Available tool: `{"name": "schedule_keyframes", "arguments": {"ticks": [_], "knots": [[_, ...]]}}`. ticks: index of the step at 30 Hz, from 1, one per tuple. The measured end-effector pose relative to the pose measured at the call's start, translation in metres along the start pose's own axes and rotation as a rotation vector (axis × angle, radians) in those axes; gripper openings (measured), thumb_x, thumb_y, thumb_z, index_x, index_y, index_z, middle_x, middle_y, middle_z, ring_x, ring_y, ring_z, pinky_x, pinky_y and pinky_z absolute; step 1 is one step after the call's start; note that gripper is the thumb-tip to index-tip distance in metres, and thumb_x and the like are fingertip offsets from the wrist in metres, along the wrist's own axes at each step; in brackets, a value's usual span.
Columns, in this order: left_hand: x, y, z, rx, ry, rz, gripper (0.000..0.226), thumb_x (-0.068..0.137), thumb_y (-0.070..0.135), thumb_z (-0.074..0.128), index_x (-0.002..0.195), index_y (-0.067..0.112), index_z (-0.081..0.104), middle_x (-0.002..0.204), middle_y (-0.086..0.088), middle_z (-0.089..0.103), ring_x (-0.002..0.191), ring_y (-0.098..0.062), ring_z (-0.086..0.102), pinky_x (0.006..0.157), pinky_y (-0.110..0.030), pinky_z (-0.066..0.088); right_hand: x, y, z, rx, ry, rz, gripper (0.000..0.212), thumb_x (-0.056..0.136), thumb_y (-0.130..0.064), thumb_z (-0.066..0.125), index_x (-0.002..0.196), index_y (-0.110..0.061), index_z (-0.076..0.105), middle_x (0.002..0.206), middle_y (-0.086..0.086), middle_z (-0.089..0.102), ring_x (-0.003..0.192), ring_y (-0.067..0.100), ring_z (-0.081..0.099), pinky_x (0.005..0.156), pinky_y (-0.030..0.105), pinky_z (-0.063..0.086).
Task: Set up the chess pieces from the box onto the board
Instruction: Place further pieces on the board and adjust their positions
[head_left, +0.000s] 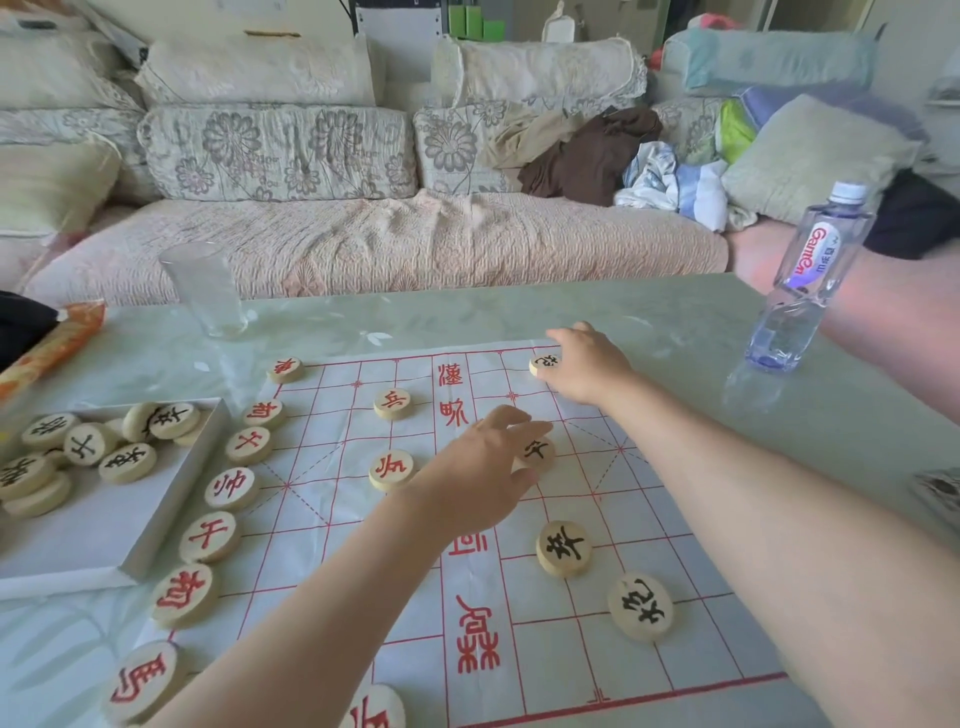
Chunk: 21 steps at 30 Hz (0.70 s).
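Note:
A white paper board (519, 597) with red lines lies on the table. Round wooden pieces with red characters line its left edge, and two more red ones (393, 404) stand further in. Two black-character pieces (563, 548) sit at the near right. My left hand (478, 478) pinches a black-character piece (535, 451) on the board's middle. My right hand (587, 366) holds another black piece (544, 362) at the far right corner. A white box (171, 499) at the left holds several black-character pieces.
An empty glass (205, 288) stands beyond the board at the far left. A water bottle (808, 275) stands at the far right of the table. An orange packet (52, 343) lies at the left edge. A sofa with cushions and clothes runs behind the table.

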<state>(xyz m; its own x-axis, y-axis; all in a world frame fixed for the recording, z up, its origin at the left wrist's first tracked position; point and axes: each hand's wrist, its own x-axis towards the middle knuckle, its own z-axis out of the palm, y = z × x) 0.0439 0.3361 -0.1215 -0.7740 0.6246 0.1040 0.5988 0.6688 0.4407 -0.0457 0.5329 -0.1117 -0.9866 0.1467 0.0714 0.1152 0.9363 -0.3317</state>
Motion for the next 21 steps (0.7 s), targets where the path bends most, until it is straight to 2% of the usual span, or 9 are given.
{"name": "schedule_keyframes", "arguments": {"ticks": [4,7,11,13,17,19,21], "knots": [[-0.010,-0.005,-0.015,0.024,0.068,-0.030,0.047,0.096,0.032,0.052,0.142,0.030,0.042,0.138,0.009,0.042,0.124,-0.013,0.043,0.100,-0.032,0.042,-0.017,-0.025,-0.011,0.110,0.043,-0.065,0.043,0.092,-0.030,0.059,0.135,-0.024,0.055,0.136,0.004,0.049,0.124,0.024,0.051,0.103,0.035,0.041],[-0.028,-0.019,-0.038,0.056,0.169,-0.111,0.044,0.095,0.031,0.052,0.139,0.030,0.046,0.131,0.006,0.047,0.123,-0.016,0.042,0.098,-0.034,0.042,-0.035,-0.065,-0.013,0.200,0.026,-0.174,0.031,0.094,-0.022,0.057,0.125,-0.021,0.063,0.122,0.001,0.059,0.113,0.019,0.057,0.096,0.029,0.042],[-0.075,-0.058,-0.068,0.112,0.284,-0.257,0.041,0.094,0.031,0.053,0.135,0.030,0.050,0.125,0.005,0.050,0.119,-0.018,0.046,0.092,-0.036,0.045,-0.063,-0.139,-0.004,0.380,-0.043,-0.290,0.025,0.095,-0.017,0.055,0.116,-0.023,0.068,0.115,-0.004,0.065,0.100,0.015,0.063,0.071,0.013,0.043],[-0.099,-0.082,-0.080,0.140,0.300,-0.333,0.040,0.093,0.030,0.054,0.133,0.028,0.051,0.124,0.003,0.051,0.119,-0.019,0.048,0.094,-0.036,0.044,-0.076,-0.176,0.005,0.398,-0.083,-0.352,0.025,0.095,-0.016,0.054,0.115,-0.022,0.069,0.114,-0.005,0.065,0.091,0.011,0.060,0.063,0.011,0.039],[-0.140,-0.118,-0.104,0.113,0.383,-0.451,0.038,0.090,0.024,0.057,0.127,0.025,0.057,0.118,-0.004,0.056,0.113,-0.027,0.052,0.090,-0.038,0.046,-0.092,-0.244,0.026,0.338,-0.159,-0.461,0.026,0.095,-0.014,0.055,0.117,-0.018,0.070,0.116,-0.002,0.069,0.103,0.013,0.061,0.088,0.022,0.044],[-0.161,-0.131,-0.116,0.154,0.415,-0.524,0.033,0.092,0.028,0.052,0.125,0.027,0.058,0.121,-0.004,0.057,0.113,-0.027,0.052,0.088,-0.038,0.047,-0.096,-0.274,0.035,0.305,-0.198,-0.498,0.027,0.095,-0.013,0.055,0.118,-0.018,0.070,0.118,-0.001,0.069,0.109,0.016,0.062,0.092,0.023,0.045],[-0.184,-0.147,-0.126,0.201,0.427,-0.612,0.032,0.094,0.032,0.048,0.124,0.027,0.057,0.125,-0.003,0.056,0.117,-0.027,0.049,0.092,-0.038,0.045,-0.099,-0.301,0.042,0.262,-0.220,-0.533,0.030,0.094,-0.012,0.054,0.119,-0.020,0.068,0.119,-0.002,0.068,0.109,0.016,0.061,0.094,0.026,0.046]]}}
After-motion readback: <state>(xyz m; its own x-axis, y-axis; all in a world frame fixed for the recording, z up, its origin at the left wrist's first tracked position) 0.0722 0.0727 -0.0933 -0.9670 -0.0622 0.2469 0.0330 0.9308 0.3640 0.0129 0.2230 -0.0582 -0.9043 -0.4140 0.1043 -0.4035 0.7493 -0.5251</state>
